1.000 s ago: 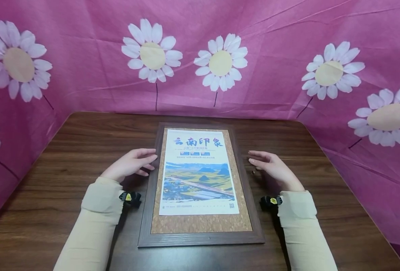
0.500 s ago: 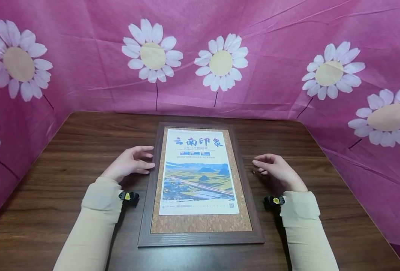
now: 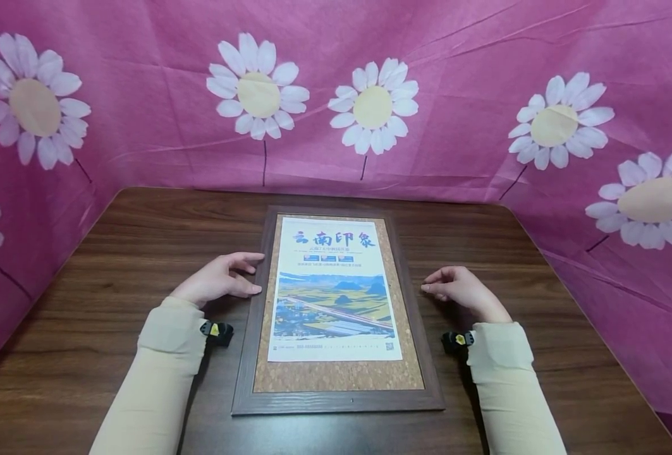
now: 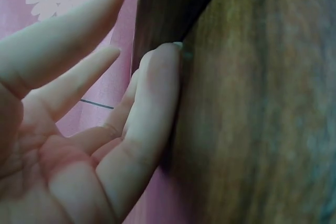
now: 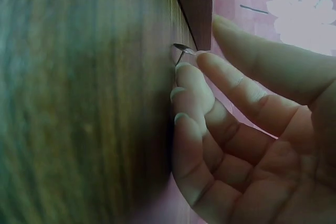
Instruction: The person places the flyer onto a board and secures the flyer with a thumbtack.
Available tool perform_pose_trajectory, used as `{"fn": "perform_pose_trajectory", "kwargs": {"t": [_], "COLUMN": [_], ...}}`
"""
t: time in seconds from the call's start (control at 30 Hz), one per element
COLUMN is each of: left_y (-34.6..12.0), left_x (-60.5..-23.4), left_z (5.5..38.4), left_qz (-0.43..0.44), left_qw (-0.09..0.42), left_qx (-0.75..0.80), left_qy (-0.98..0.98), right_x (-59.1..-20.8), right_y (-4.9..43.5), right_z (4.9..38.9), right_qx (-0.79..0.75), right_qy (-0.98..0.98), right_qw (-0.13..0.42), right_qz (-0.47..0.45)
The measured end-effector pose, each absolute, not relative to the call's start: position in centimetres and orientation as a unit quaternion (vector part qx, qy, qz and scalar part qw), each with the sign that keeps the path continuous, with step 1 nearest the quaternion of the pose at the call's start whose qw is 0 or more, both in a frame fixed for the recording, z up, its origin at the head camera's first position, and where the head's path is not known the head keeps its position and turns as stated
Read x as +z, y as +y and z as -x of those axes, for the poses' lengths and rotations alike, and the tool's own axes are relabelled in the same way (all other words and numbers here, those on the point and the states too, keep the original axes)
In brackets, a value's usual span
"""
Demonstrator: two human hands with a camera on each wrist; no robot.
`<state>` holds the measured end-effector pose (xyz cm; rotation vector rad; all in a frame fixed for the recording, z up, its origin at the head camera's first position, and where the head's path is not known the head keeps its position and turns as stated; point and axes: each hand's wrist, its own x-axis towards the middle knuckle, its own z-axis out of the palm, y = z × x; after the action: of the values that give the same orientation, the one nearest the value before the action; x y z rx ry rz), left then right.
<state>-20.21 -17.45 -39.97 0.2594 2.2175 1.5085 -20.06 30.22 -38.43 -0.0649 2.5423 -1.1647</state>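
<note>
A cork board (image 3: 338,376) in a dark wooden frame lies at mid-table in the head view. On it rests a white travel poster (image 3: 332,297) with a printed landscape. My left hand (image 3: 219,276) is at the frame's left side, thumb and fingers spread and holding nothing. Beside the right side is my right hand (image 3: 469,292), fingers bent low at the table. A small metal thumbtack (image 5: 183,49) shows at its fingertips in the right wrist view. The index fingertip meets the tack's head; the thumb stands apart. In the head view the hand hides the tack.
The brown wood-grain table (image 3: 114,265) extends around the board. A pink cloth (image 3: 455,38) printed with white daisies hangs behind and at both sides. Black wrist cameras hang under both sleeves.
My right hand has shifted slightly toward the frame, and its fingertips now cover the spot where the tack showed earlier. My left fingers have changed pose a little. The board and poster stay put.
</note>
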Motion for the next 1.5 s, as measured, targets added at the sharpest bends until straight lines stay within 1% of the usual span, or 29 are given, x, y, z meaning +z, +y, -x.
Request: {"fn": "perform_pose_trajectory", "kwargs": {"t": [0.57,0.83,0.97,1.13,1.27,1.4,1.5], "left_y": [-17.5,-17.4,-17.4,-17.4,-17.5,-17.5,-17.4], "left_x": [-39.9,-40.0,-40.1,-40.2,-40.2,-40.1,-40.2], "left_z": [20.2,20.2,20.2,20.2,20.2,20.1,20.1], "left_qz": [-0.102,-0.102,-0.102,-0.101,-0.104,-0.108,-0.11], "left_qw": [0.225,0.226,0.225,0.226,0.225,0.219,0.218], "left_qx": [0.534,0.536,0.531,0.53,0.525,0.525,0.528], "left_qy": [0.809,0.807,0.81,0.811,0.814,0.816,0.813], "right_x": [-38.6,-38.4,-38.3,-37.5,-36.0,-34.0,-32.7], "right_y": [29.6,29.5,29.4,29.5,29.5,29.2,28.8], "right_z": [19.9,19.8,19.8,19.6,19.8,20.5,21.3], "right_qx": [-0.291,-0.284,-0.304,-0.392,-0.451,-0.459,-0.457], "right_qy": [0.946,0.946,0.941,0.909,0.883,0.88,0.88], "right_qw": [0.141,0.151,0.147,0.143,0.131,0.114,0.113], "right_qz": [0.032,0.032,0.031,0.019,0.022,0.051,0.066]}}
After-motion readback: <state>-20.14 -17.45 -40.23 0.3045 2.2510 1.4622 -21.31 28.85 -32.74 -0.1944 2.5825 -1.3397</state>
